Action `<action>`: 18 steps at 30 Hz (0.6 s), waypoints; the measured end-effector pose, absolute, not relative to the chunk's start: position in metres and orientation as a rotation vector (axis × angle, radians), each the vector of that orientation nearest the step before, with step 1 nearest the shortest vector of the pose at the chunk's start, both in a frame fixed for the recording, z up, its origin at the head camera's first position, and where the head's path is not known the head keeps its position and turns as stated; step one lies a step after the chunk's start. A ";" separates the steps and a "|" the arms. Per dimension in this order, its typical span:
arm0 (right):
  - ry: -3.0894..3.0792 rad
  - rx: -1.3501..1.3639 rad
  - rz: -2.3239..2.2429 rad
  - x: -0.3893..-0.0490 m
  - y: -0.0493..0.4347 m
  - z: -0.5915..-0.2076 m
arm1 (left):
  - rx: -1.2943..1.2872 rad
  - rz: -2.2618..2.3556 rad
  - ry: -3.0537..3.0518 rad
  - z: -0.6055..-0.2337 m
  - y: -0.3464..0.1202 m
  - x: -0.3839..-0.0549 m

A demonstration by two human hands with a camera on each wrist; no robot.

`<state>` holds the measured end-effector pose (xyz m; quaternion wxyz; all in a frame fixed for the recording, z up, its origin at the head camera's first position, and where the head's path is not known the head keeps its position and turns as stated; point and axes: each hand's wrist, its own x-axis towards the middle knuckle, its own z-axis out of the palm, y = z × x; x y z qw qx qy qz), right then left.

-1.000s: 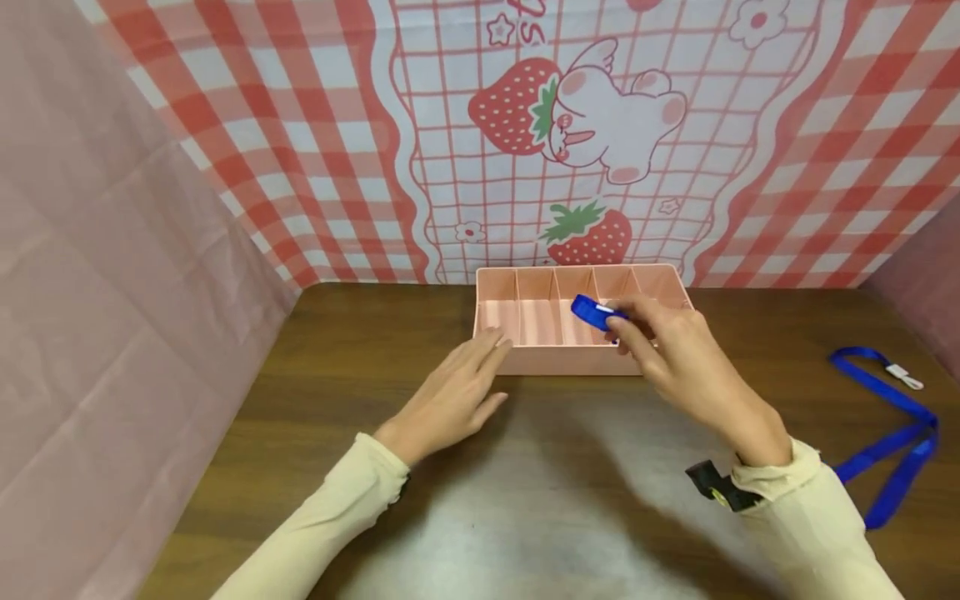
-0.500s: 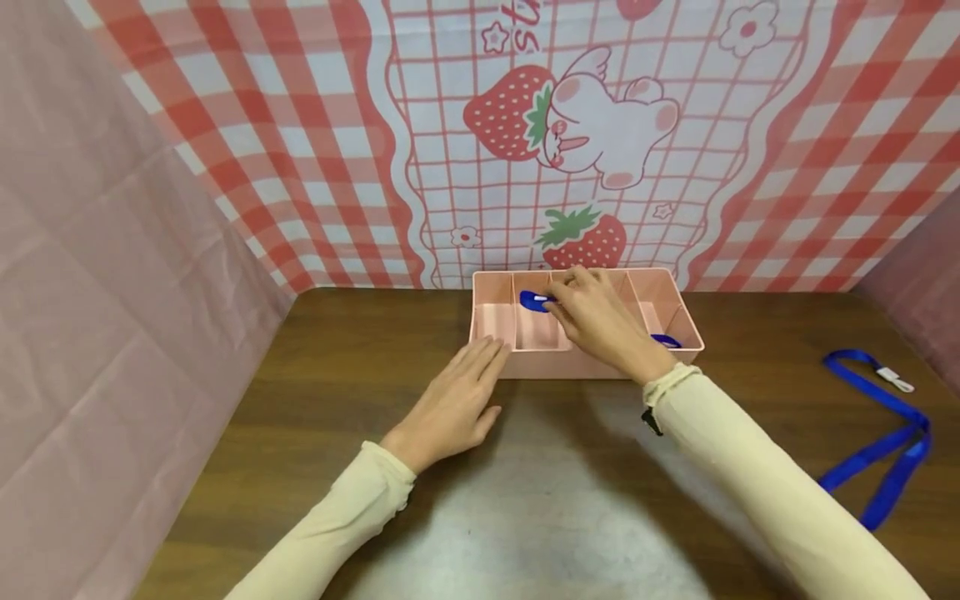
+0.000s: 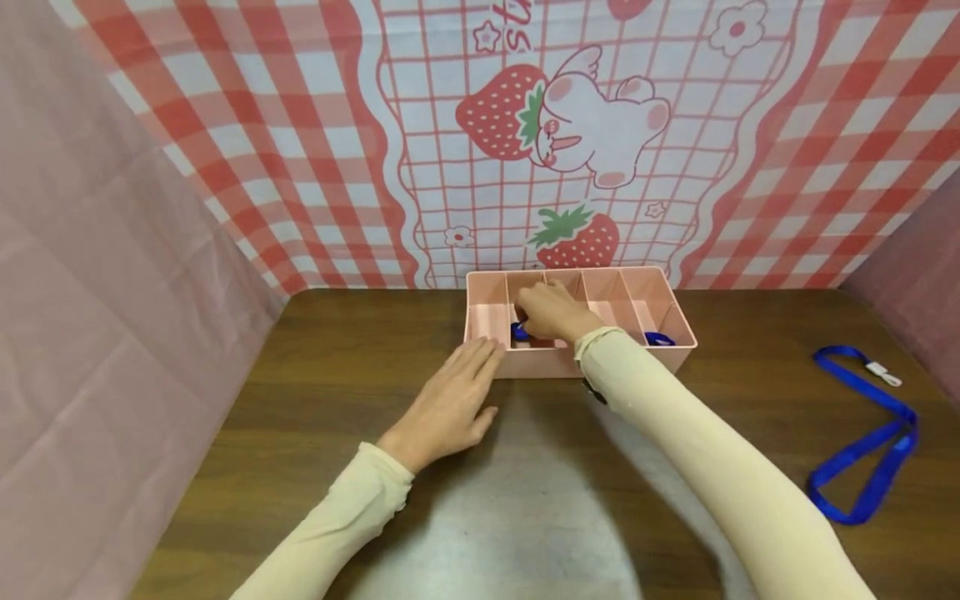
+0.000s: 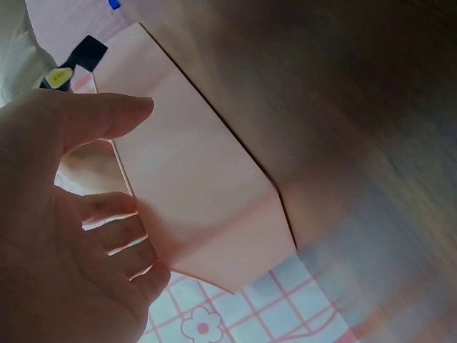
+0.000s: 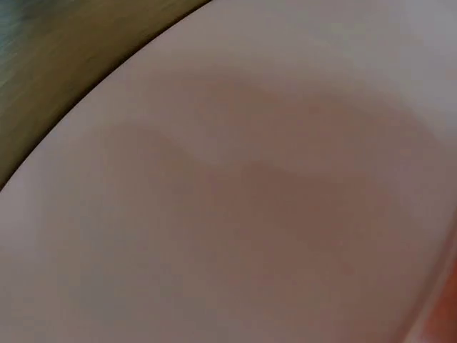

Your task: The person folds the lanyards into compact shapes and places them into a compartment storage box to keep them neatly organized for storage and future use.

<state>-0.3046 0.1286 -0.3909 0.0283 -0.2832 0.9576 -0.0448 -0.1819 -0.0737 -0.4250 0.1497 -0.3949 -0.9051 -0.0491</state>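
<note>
A pink divided box (image 3: 536,364) stands at the back of the table in the head view. My right hand (image 3: 553,311) reaches down into its second compartment from the left, pinching a coiled blue lanyard (image 3: 520,332); the fingertips are partly hidden. Straight fingers of my left hand (image 3: 442,412) rest on the front-left rim. In the left wrist view this hand (image 4: 78,214) touches the box edge, thumb apart. Another blue coil (image 3: 660,339) lies in the far right compartment. The right wrist view is filled by the box's pink wall (image 5: 214,236), blurred.
To the right, an unrolled blue lanyard (image 3: 873,496) with a white clip (image 3: 883,373) lies on the wooden table (image 3: 337,350). A red-and-white printed cloth (image 3: 315,150) hangs directly behind the box. Pink cloth (image 3: 112,292) borders the left side.
My right hand has moved left and down with the coiled lanyard, from above the box's right part into the second compartment. The left hand stays on the rim.
</note>
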 end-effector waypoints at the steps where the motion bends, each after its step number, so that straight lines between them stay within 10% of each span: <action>1: 2.945 -0.841 -0.110 -0.306 0.125 -0.391 | -1.131 -0.145 -2.609 -0.425 -0.074 -0.182; 18: 3.132 -1.126 -0.390 -0.234 0.182 -0.345 | -1.102 -0.146 -2.640 -0.426 -0.071 -0.181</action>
